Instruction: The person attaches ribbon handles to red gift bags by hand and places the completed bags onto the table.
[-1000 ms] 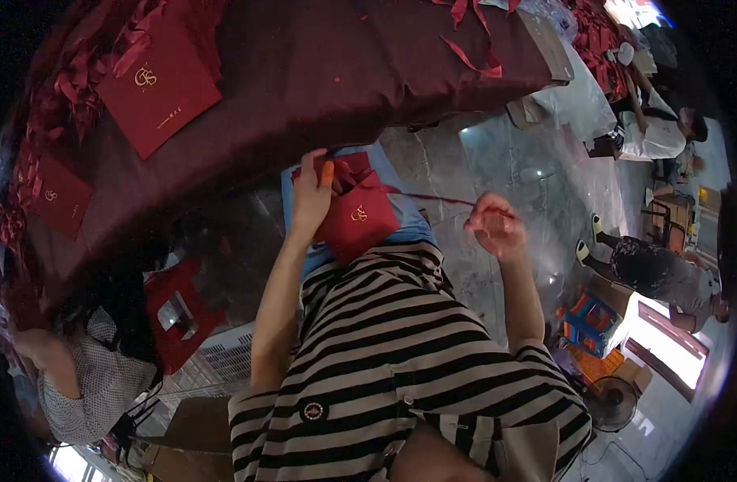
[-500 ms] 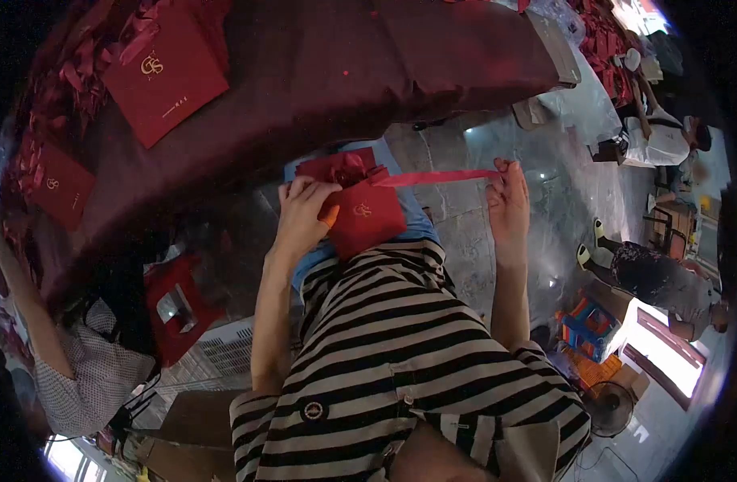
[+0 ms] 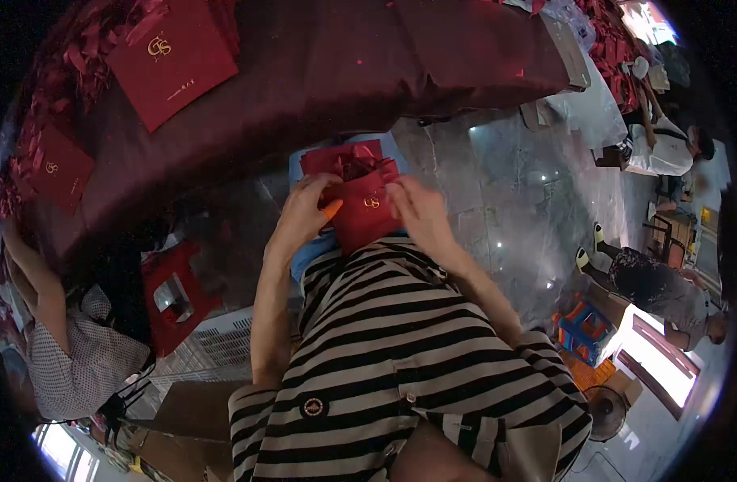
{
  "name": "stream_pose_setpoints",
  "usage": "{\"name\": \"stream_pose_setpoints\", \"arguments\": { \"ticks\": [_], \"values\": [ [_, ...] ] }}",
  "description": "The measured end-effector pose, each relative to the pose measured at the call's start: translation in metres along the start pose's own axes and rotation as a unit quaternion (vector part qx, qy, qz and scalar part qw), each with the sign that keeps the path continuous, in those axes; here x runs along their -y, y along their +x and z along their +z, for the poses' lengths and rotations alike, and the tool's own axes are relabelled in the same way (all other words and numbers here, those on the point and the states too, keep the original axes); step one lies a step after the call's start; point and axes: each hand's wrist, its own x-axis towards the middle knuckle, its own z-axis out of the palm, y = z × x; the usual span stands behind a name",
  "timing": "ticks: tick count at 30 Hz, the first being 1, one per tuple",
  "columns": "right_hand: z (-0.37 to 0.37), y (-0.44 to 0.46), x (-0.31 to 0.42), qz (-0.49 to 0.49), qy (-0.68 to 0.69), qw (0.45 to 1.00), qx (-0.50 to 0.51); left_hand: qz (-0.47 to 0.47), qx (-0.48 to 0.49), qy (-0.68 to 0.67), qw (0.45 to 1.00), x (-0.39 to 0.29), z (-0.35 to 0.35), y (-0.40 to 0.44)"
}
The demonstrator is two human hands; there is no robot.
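On my lap rests a small red paper gift bag (image 3: 362,221) with a gold logo, its mouth pointing away from me. Red ribbon (image 3: 359,163) lies bunched at the mouth. My left hand (image 3: 304,210) grips the bag's left side, thumb on the front; an orange cover (image 3: 332,210) shows on one finger. At the upper right edge, my right hand (image 3: 420,210) has its fingers closed on the bag, slightly blurred. Its fingertips are partly hidden, and whether they also hold ribbon is unclear.
A table with a dark red cloth (image 3: 320,72) stands ahead, bearing larger red bags (image 3: 175,68) and heaped ribbons (image 3: 87,48). A person's patterned sleeve (image 3: 87,361) is at left. A red stool (image 3: 174,301), a crate (image 3: 224,345) and a fan (image 3: 605,411) stand around me.
My right hand has moved left and inward from the outstretched ribbon to the bag's right edge. The ribbon no longer stretches out to the right. My left hand stays on the bag.
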Motion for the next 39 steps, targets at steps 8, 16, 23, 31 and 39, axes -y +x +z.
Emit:
{"name": "stream_pose_setpoints", "arguments": {
  "ticks": [8, 16, 23, 31, 39],
  "values": [
    [0.051, 0.013, -0.017, -0.195, -0.25, 0.947, -0.043, -0.046, 0.012, -0.049, 0.998, -0.007, -0.005, -0.004],
    [0.052, 0.012, -0.016, -0.179, -0.221, 0.958, -0.047, -0.015, 0.006, -0.094, 0.995, 0.007, 0.002, 0.0],
    [0.052, 0.013, -0.011, -0.15, -0.236, 0.959, -0.042, -0.064, 0.036, -0.065, 0.995, 0.0, 0.001, -0.002],
    [0.052, 0.018, -0.002, -0.189, -0.302, 0.934, -0.038, -0.054, 0.015, -0.07, 0.996, -0.008, 0.001, -0.003],
    [0.035, 0.025, -0.008, -0.107, -0.237, 0.962, 0.082, -0.004, 0.009, -0.043, 0.999, -0.016, -0.002, -0.005]
  ]
}}
